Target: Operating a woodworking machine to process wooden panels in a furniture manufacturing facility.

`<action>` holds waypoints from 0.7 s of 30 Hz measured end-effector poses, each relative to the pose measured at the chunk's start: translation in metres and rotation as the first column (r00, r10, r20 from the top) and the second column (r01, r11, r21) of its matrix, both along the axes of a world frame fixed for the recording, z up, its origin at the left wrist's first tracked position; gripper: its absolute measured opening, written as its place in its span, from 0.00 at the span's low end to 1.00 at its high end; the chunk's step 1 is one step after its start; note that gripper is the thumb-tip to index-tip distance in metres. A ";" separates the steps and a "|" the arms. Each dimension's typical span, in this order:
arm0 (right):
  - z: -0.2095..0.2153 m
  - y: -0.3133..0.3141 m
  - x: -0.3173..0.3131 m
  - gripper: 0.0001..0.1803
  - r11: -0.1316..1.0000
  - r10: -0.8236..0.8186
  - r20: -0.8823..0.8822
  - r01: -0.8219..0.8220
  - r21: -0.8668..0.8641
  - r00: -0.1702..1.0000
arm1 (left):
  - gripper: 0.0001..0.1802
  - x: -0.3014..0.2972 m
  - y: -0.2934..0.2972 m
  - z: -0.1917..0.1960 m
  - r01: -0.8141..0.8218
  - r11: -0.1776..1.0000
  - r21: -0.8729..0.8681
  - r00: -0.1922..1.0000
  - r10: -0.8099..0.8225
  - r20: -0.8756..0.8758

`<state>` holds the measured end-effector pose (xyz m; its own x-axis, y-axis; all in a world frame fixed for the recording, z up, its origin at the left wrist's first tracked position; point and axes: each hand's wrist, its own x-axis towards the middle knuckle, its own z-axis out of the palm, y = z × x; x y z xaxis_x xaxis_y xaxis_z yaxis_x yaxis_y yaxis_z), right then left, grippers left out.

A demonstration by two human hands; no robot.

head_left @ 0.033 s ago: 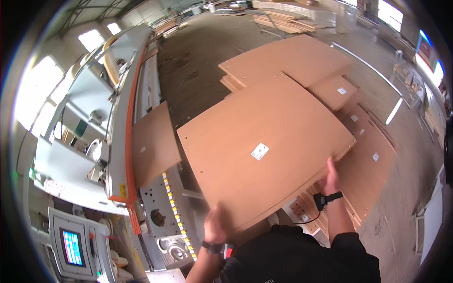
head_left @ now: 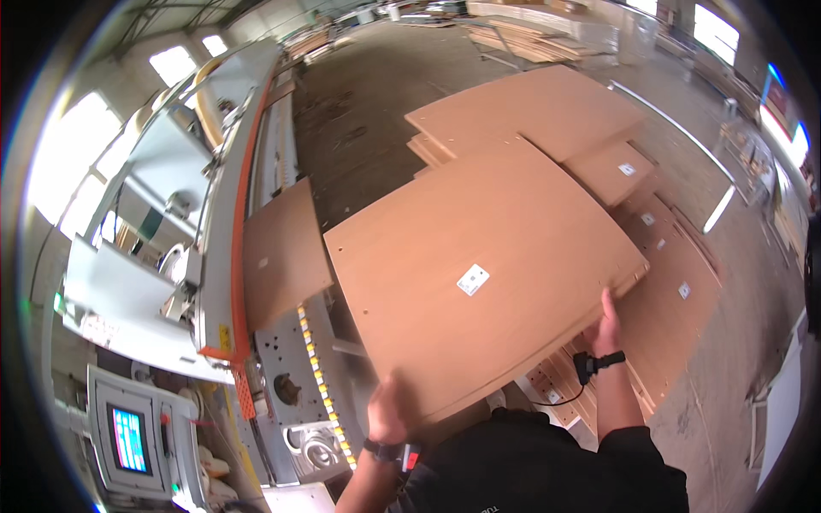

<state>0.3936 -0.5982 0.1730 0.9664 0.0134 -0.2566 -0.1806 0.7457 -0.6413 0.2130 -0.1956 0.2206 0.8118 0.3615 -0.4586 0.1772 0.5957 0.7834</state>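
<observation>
A large brown wooden panel [head_left: 487, 214] lies across the middle in front of me, with a small white label [head_left: 472, 280] on its upper face and a few small holes by its left edge. My left hand [head_left: 389, 412] grips its near left corner. On the near right edge, my right hand [head_left: 605, 325] has its thumb up along the side and its other fingers mostly hidden underneath. Both hands are closed on the same panel. Whether its far part rests on the boards behind it, I cannot tell.
To the left stands a long machine with an orange-edged beam [head_left: 244, 231], a second brown panel [head_left: 286, 244] partly under it, a row of yellow-and-white blocks [head_left: 315, 368] and a control screen [head_left: 130, 440]. Stacked brown boards [head_left: 530, 111] lie beyond and to the right [head_left: 663, 316].
The view has shifted slightly. Both hands keep their hold on the panel, with no clear movement of it.
</observation>
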 end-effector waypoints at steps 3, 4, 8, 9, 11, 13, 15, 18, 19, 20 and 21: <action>-0.024 0.003 -0.019 0.32 0.996 0.085 0.020 -0.085 0.019 0.996 | 0.11 -0.033 0.022 -0.012 -0.106 0.976 0.193 0.983 0.132 -0.128; -0.031 0.009 -0.026 0.31 0.995 0.094 0.036 -0.096 0.037 0.995 | 0.11 -0.043 0.026 -0.011 -0.113 0.950 0.292 0.981 0.153 -0.118; -0.028 0.036 -0.052 0.30 0.977 0.213 -0.022 -0.213 0.012 0.977 | 0.12 -0.102 0.052 -0.035 -0.055 0.884 0.465 0.977 0.143 -0.156; -0.026 0.048 -0.055 0.30 0.969 0.245 -0.025 -0.245 -0.004 0.969 | 0.12 -0.117 0.049 -0.033 -0.135 0.916 0.378 0.978 0.184 -0.096; -0.040 0.057 -0.059 0.30 0.950 0.309 -0.025 -0.310 -0.029 0.951 | 0.12 -0.142 0.047 -0.034 -0.215 0.913 0.347 0.964 0.256 -0.075; -0.073 0.064 -0.050 0.31 0.896 0.443 0.035 -0.444 0.013 0.896 | 0.16 -0.171 0.045 -0.036 -0.254 0.907 0.334 0.957 0.287 -0.050; -0.067 0.087 -0.049 0.30 0.847 0.528 0.051 -0.530 0.049 0.848 | 0.15 -0.198 0.041 -0.052 -0.361 0.889 0.281 0.922 0.385 -0.034; -0.046 0.134 -0.054 0.30 0.787 0.612 0.025 -0.612 0.078 0.790 | 0.15 -0.239 0.027 -0.068 -0.510 0.832 0.218 0.847 0.530 -0.042; -0.045 0.144 -0.055 0.30 0.764 0.644 0.016 -0.645 0.040 0.764 | 0.14 -0.255 0.024 -0.077 -0.531 0.815 0.234 0.832 0.554 -0.041; -0.046 0.154 -0.057 0.31 0.736 0.677 0.004 -0.677 0.006 0.736 | 0.14 -0.269 0.017 -0.082 -0.552 0.795 0.254 0.814 0.579 -0.043; -0.051 0.165 -0.058 0.31 0.712 0.702 -0.048 -0.702 0.025 0.710 | 0.14 -0.281 0.009 -0.088 -0.614 0.751 0.243 0.767 0.641 -0.042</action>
<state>0.3356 -0.4333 0.1220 0.6640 0.6841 -0.3020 -0.6847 0.3937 -0.6133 -0.0681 -0.1870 0.1322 0.3146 0.8653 -0.3902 -0.0835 0.4348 0.8967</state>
